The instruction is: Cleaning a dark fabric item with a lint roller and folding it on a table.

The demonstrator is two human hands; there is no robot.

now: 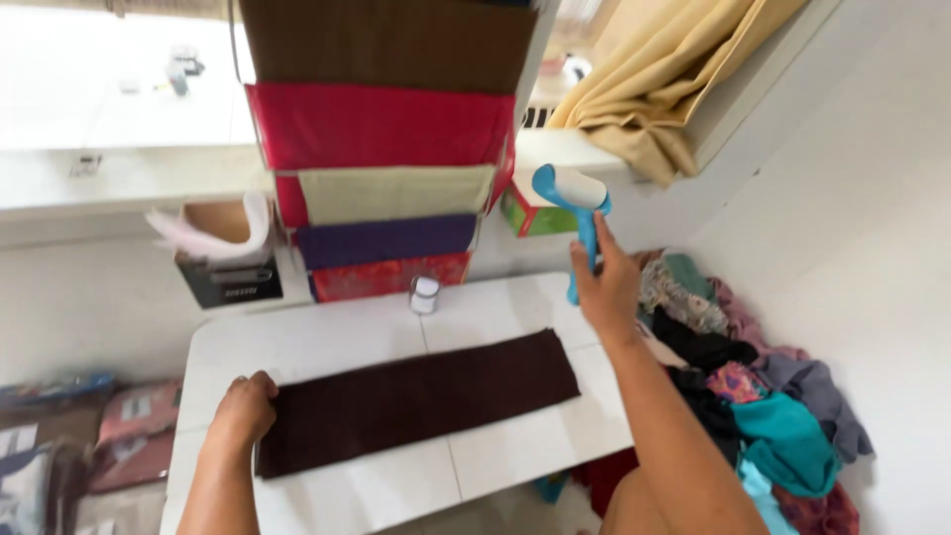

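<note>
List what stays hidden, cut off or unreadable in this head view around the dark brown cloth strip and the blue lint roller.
- Left hand: fingertips curl onto the end of the dark brown cloth strip, so the grip is unclear.
- Blue lint roller: lower handle hidden inside the right hand.
- Hanging rack of folded fabrics: top cut off by the frame edge.
- Small white jar: too small to identify.
- Heap of colourful clothes: partly hidden by the right forearm.
</note>
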